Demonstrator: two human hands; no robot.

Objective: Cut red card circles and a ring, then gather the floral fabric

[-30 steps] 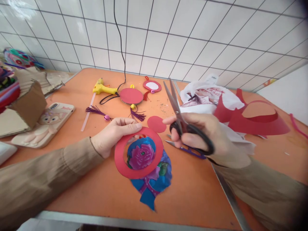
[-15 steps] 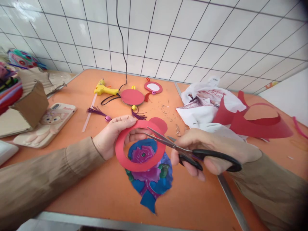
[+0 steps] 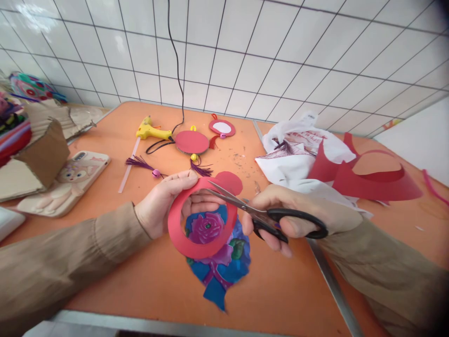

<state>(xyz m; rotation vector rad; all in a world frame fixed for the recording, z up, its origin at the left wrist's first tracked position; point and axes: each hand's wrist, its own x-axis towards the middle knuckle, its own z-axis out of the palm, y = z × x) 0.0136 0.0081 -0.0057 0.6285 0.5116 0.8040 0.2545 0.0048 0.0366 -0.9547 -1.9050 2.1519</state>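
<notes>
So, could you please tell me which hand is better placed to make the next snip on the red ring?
The right hand, probably: it holds the black scissors, blades open at the red paper ring. The left hand grips the ring's far edge, steadying it above the flowered cut-out.

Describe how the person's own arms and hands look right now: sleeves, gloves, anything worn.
Both arms wear long, loose sleeves of plain khaki-brown fabric, lightly wrinkled, ending at the wrists. The left sleeve and right sleeve match, with no pattern or logo visible. The left hand and right hand are bare: no gloves. No ring, watch or bracelet shows in the head view.
</notes>
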